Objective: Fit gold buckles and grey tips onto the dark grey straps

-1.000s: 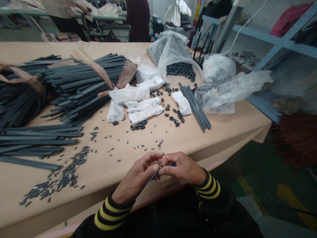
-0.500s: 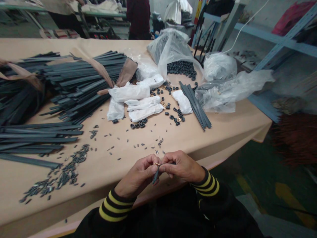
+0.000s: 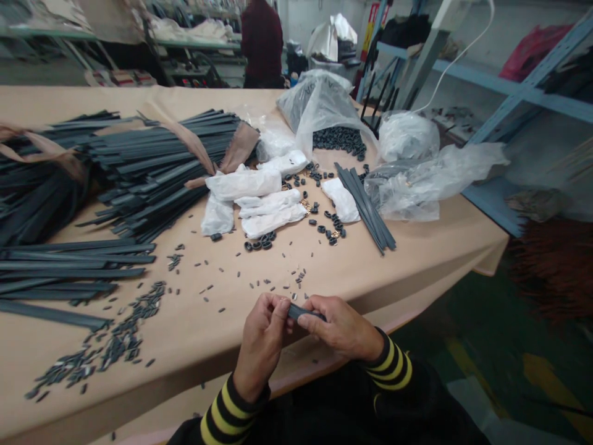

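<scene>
My left hand point(image 3: 263, 339) and my right hand point(image 3: 341, 326) meet at the near edge of the table point(image 3: 417, 266). Between their fingertips they pinch a short dark grey strip point(image 3: 303, 313), lying roughly level. A small part at the left fingertips is too small to make out. Both sleeves are black with yellow stripes. Small dark pieces point(image 3: 282, 285) lie scattered on the tan cover just beyond my hands.
Long dark strips lie stacked at left point(image 3: 74, 272), with bigger bundles point(image 3: 157, 161) behind. A pile of tiny dark pieces point(image 3: 111, 337) sits near left. White wrapped packets point(image 3: 266, 204), dark rings point(image 3: 327, 219), a few strips point(image 3: 365, 201) and plastic bags point(image 3: 324, 105) fill the middle and right. A person stands far back.
The dark strip, held pointing down and toward me before, now lies level between my fingertips. My hands have shifted slightly and the view has tilted down a little.
</scene>
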A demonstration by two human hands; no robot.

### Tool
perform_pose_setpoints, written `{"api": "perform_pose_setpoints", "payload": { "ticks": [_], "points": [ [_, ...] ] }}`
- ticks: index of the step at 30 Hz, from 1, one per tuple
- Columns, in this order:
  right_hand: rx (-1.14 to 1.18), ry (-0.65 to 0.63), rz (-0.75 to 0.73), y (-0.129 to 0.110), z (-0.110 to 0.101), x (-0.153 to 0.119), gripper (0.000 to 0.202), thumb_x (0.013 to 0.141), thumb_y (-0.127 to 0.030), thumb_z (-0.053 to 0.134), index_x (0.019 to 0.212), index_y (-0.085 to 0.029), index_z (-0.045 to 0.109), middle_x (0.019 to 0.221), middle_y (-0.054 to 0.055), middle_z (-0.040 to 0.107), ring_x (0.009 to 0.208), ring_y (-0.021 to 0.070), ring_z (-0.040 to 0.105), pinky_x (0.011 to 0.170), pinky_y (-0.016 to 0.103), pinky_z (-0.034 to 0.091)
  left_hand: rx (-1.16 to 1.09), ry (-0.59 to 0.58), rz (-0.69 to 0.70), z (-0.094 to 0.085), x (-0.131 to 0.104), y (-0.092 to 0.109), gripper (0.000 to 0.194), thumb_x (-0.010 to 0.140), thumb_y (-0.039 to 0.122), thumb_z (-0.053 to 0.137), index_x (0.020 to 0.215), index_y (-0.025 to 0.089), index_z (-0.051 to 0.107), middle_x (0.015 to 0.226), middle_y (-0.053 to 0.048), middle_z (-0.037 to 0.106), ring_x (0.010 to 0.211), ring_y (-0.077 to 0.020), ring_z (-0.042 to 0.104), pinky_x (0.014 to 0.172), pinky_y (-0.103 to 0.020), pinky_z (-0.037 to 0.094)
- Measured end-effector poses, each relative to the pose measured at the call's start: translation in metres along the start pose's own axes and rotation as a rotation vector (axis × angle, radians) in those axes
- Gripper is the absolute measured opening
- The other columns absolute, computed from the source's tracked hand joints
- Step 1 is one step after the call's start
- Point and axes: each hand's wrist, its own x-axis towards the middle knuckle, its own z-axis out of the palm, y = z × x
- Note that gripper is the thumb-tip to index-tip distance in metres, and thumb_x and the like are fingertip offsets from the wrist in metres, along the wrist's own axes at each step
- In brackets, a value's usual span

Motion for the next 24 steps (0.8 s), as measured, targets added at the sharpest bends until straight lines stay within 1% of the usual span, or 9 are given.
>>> {"api": "perform_pose_setpoints", "payload": {
  "ticks": [2, 4, 7, 9, 14, 18, 19, 22, 24],
  "points": [
    [0.041, -0.009, 0.010, 0.003, -0.001, 0.000, 0.020, 0.085, -0.029, 0.044, 0.078, -0.013, 0.055, 0.059, -0.003, 0.050, 0.053, 0.0072, 0.042, 0.050, 0.018, 0.032, -0.022, -0.057, -0.014, -0.003, 0.002, 0.001, 0.020, 0.079, 0.035, 0.053, 0.071, 0.018, 0.047, 0.054, 0.004, 0.052, 0.049, -0.0088, 0.048, 0.049, -0.019, 0.037],
    [0.034, -0.023, 0.022, 0.005, -0.004, -0.001, 0.018, 0.084, -0.027, 0.044, 0.077, -0.014, 0.054, 0.056, -0.004, 0.049, 0.050, 0.0069, 0.042, 0.048, 0.017, 0.031, -0.064, -0.173, -0.064, -0.008, 0.005, 0.002, 0.020, 0.079, 0.035, 0.053, 0.073, 0.018, 0.046, 0.051, 0.005, 0.052, 0.046, -0.0079, 0.046, 0.046, -0.018, 0.035],
    [-0.082, -0.032, -0.001, 0.003, -0.010, -0.001, 0.015, 0.083, -0.026, 0.046, 0.076, -0.014, 0.054, 0.056, -0.003, 0.052, 0.051, 0.0075, 0.045, 0.049, 0.017, 0.031, -0.066, -0.404, -0.150, -0.018, 0.012, 0.006, 0.021, 0.078, 0.037, 0.053, 0.076, 0.016, 0.051, 0.051, 0.004, 0.052, 0.043, -0.0073, 0.045, 0.044, -0.018, 0.033],
    [-0.223, -0.026, -0.048, 0.002, -0.011, 0.000, 0.014, 0.082, -0.025, 0.047, 0.078, -0.015, 0.055, 0.058, -0.001, 0.054, 0.053, 0.0087, 0.047, 0.050, 0.018, 0.031, -0.013, -0.490, -0.177, -0.022, 0.015, 0.009, 0.023, 0.077, 0.038, 0.055, 0.074, 0.015, 0.053, 0.052, 0.003, 0.051, 0.043, -0.0074, 0.046, 0.043, -0.018, 0.033],
    [-0.656, 0.023, -0.100, 0.001, -0.015, 0.015, 0.016, 0.082, -0.027, 0.047, 0.085, -0.016, 0.058, 0.063, 0.004, 0.060, 0.058, 0.0138, 0.052, 0.052, 0.023, 0.029, 0.129, -0.449, -0.137, -0.019, 0.021, 0.017, 0.025, 0.078, 0.039, 0.051, 0.070, 0.016, 0.051, 0.056, 0.003, 0.052, 0.045, -0.0081, 0.047, 0.043, -0.018, 0.035],
    [-0.561, -0.082, -0.202, -0.001, -0.043, 0.041, 0.015, 0.083, -0.027, 0.049, 0.080, -0.018, 0.060, 0.069, 0.001, 0.063, 0.063, 0.0108, 0.055, 0.058, 0.020, 0.033, 0.233, -0.353, 0.039, -0.016, 0.029, 0.016, 0.024, 0.082, 0.037, 0.045, 0.069, 0.017, 0.048, 0.053, 0.004, 0.050, 0.047, -0.0084, 0.048, 0.049, -0.020, 0.038],
    [-0.552, -0.008, -0.194, -0.001, -0.053, 0.048, 0.016, 0.083, -0.028, 0.049, 0.080, -0.018, 0.060, 0.072, 0.001, 0.063, 0.066, 0.0105, 0.055, 0.060, 0.019, 0.034, 0.241, -0.334, 0.064, -0.016, 0.031, 0.015, 0.024, 0.083, 0.036, 0.043, 0.069, 0.017, 0.047, 0.052, 0.005, 0.049, 0.047, -0.0083, 0.048, 0.049, -0.020, 0.039],
    [-0.681, 0.396, -0.020, 0.001, -0.083, 0.069, 0.018, 0.085, -0.026, 0.045, 0.082, -0.016, 0.060, 0.078, 0.004, 0.064, 0.072, 0.0126, 0.056, 0.067, 0.022, 0.036, 0.216, -0.302, 0.053, -0.018, 0.035, 0.012, 0.026, 0.084, 0.038, 0.041, 0.068, 0.018, 0.045, 0.052, 0.005, 0.048, 0.045, -0.0080, 0.046, 0.046, -0.020, 0.039],
    [-0.790, 0.509, 0.140, 0.006, -0.095, 0.081, 0.019, 0.083, -0.027, 0.047, 0.079, -0.016, 0.061, 0.077, 0.006, 0.065, 0.074, 0.0149, 0.057, 0.067, 0.024, 0.036, 0.188, -0.287, 0.020, -0.018, 0.036, 0.010, 0.026, 0.084, 0.039, 0.041, 0.069, 0.018, 0.044, 0.053, 0.005, 0.048, 0.044, -0.0079, 0.046, 0.044, -0.019, 0.039]
  ]
}}
